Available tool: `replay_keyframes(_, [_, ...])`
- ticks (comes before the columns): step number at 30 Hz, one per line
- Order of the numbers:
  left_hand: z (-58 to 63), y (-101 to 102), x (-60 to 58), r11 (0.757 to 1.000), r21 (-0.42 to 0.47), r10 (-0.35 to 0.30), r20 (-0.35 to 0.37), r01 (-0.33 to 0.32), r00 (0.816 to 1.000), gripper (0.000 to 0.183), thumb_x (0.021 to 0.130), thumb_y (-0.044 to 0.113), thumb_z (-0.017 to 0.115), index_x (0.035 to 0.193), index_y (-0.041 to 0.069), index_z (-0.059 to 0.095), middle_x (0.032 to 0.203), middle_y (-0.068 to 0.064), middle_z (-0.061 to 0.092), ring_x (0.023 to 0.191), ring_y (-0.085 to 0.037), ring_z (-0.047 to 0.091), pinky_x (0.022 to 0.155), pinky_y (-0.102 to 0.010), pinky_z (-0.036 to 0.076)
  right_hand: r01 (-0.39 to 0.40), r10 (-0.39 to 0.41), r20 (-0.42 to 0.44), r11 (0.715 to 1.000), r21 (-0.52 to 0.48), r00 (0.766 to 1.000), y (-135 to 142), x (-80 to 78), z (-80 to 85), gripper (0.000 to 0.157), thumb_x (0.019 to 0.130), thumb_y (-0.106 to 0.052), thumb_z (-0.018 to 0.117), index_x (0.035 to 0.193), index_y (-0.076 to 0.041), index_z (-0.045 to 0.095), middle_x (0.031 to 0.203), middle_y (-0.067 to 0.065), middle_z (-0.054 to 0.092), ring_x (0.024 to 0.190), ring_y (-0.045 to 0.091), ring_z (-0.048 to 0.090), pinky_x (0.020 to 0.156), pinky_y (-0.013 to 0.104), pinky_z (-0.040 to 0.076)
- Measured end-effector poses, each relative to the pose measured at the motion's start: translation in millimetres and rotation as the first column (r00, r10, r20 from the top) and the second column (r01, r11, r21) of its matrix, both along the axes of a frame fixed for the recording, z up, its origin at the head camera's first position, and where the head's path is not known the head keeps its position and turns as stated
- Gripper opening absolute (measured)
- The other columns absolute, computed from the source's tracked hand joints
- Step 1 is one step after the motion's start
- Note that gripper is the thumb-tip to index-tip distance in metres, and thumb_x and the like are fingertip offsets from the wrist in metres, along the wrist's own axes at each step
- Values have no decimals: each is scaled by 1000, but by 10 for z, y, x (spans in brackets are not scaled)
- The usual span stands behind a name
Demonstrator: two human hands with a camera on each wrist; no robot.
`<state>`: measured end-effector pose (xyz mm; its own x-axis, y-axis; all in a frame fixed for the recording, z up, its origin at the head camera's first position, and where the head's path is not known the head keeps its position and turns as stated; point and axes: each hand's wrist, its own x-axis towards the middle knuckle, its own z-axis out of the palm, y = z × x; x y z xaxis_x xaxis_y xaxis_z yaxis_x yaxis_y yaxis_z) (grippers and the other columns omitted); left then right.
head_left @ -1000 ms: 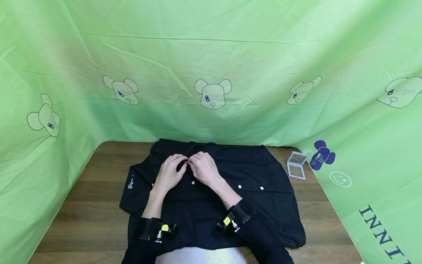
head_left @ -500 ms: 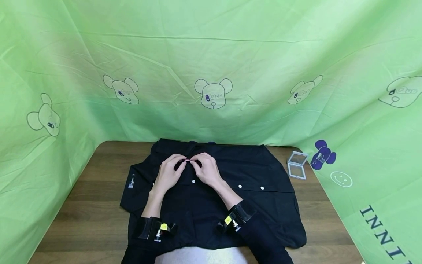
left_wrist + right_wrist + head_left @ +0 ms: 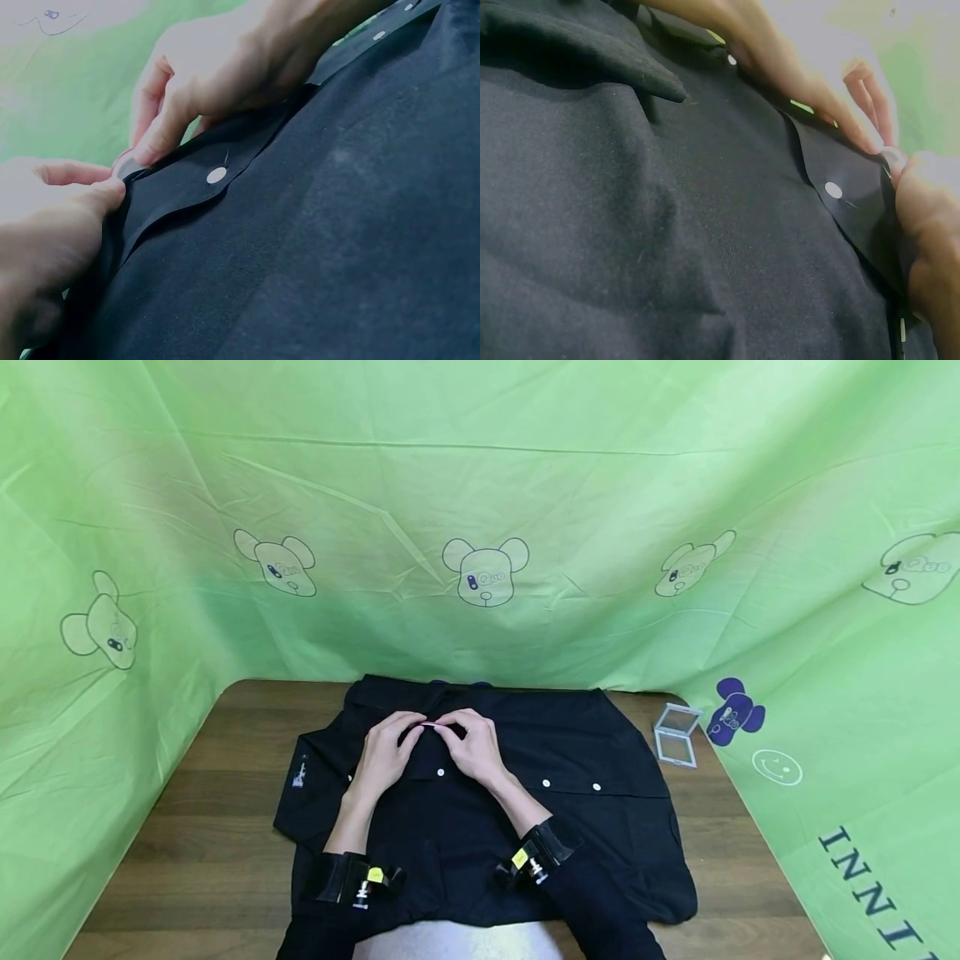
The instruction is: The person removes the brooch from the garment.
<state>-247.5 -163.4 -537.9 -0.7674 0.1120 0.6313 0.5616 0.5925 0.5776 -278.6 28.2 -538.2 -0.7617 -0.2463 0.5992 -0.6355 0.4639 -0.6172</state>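
Note:
A black shirt (image 3: pixel 517 735) with white buttons lies spread over the table. My left hand (image 3: pixel 385 756) and right hand (image 3: pixel 474 750) meet above its button strip. Between them, thumbs and fingers pinch a small thin pale piece (image 3: pixel 428 723) with a reddish edge, one hand at each end. Up close in the left wrist view, the pale piece (image 3: pixel 129 163) looks curved and sits at the edge of the cloth. Its exact kind is hidden by the fingertips. One white button (image 3: pixel 217 175) shows on the strip near the hands.
An open, clear hinged case (image 3: pixel 675 735) lies at the right side of the wooden table (image 3: pixel 202 835). A green printed cloth (image 3: pixel 375 485) hangs behind and at both sides. At left lies the shirt's sleeve (image 3: pixel 300 793) with a white print.
My right hand's fingers have shifted slightly right and straightened, showing more of the pale piece between the hands. My left hand stays nearly in place.

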Motion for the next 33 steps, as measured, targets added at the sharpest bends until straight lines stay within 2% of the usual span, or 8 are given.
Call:
replay_keyframes(5, [-13,16,-6,1000,-15,7,0,-7,1000,20,92,3,75,113,3,78,112,-6,75,105,-20,68,89,-44,55,-15,15,-10,1000,-8,1000,-1,1,5,4,90,-15,80,92,-12,83,91,-5,78,94,5,66,79,29,54])
replay_keyframes(12, [-26,24,-14,1000,-7,14,-40,-14,999,15,90,1,77,105,3,79,106,-6,76,99,-20,69,85,-44,55,-44,44,-34,999,2,998,10,-4,12,5,89,-12,81,92,-11,84,92,-4,79,95,7,66,83,30,54])
replay_keyframes(19, [-17,22,-11,1000,-4,18,-42,-18,999,14,90,3,78,104,3,80,104,-6,76,99,-20,69,86,-43,55,-63,65,-38,996,56,997,30,-8,31,6,91,-15,79,95,-11,83,95,-5,78,98,6,64,88,28,53])
replay_keyframes(26, [-16,15,-9,1000,-12,19,-33,-19,999,13,91,5,77,104,3,80,105,-6,76,101,-20,68,88,-43,54,-87,98,-82,988,126,992,60,-8,67,10,92,-15,78,99,-8,81,99,-2,78,102,10,64,91,30,52])
replay_keyframes(30, [-4,16,-4,999,-31,29,-25,-30,999,14,92,6,77,104,4,81,105,-5,76,100,-20,68,88,-43,54,-55,79,-115,979,197,990,74,7,95,18,91,-18,78,104,-5,80,103,0,77,105,13,63,93,33,51])
replay_keyframes(33, [24,19,5,997,-67,44,-32,-46,999,13,91,7,77,104,5,81,105,-5,76,98,-20,67,86,-44,54,8,45,-175,957,291,984,68,30,139,23,91,-23,77,106,-6,79,106,1,77,106,15,63,92,35,50])
